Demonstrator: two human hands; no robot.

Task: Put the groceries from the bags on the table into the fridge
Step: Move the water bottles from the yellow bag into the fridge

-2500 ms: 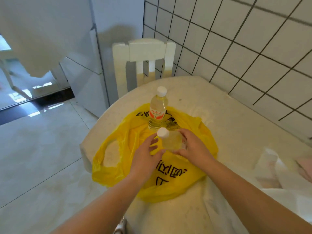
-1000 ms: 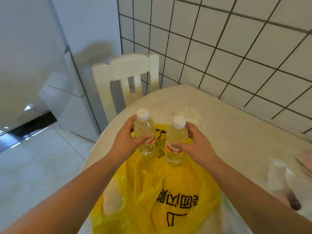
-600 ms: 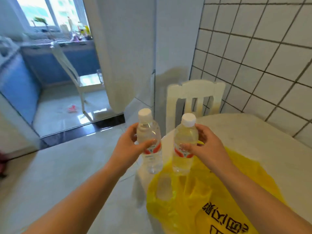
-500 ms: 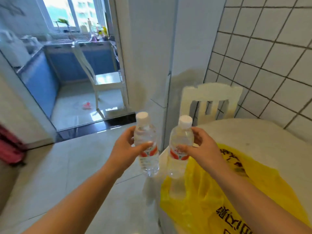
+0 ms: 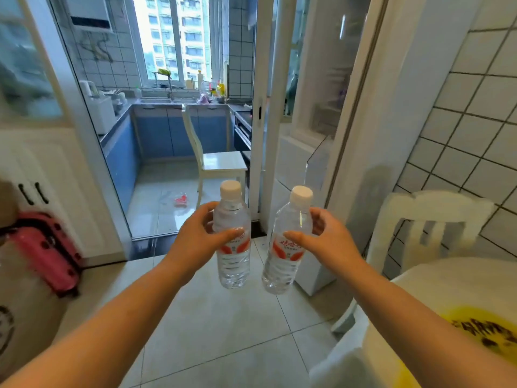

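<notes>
The left hand (image 5: 200, 242) holds a clear water bottle (image 5: 233, 247) upright in the air, its grip wrapped around the upper body just above the red-and-white label, thumb across the front. The right hand (image 5: 326, 242) holds a second water bottle (image 5: 285, 253) the same way, its grip closed around the shoulder with the thumb lying over the label; this bottle tilts slightly, its base leaning toward the first. Both bottles have white caps and hang side by side, near each other but apart, above the tiled floor (image 5: 223, 331) and clear of the worktop (image 5: 436, 287).

The worktop's rounded pale edge shows at lower right, with a yellow plastic bag (image 5: 481, 329) printed in black lying on it. A white chair (image 5: 428, 231) stands between the worktop and the tiled wall (image 5: 475, 135). Beyond the bottles, the white fridge (image 5: 310, 169) stands beside a sliding glass door frame (image 5: 263, 107). Through the doorway is a kitchen with blue cabinets (image 5: 167, 133), another white chair (image 5: 215, 161) and a window. A pink suitcase (image 5: 47, 250) leans at the left.
</notes>
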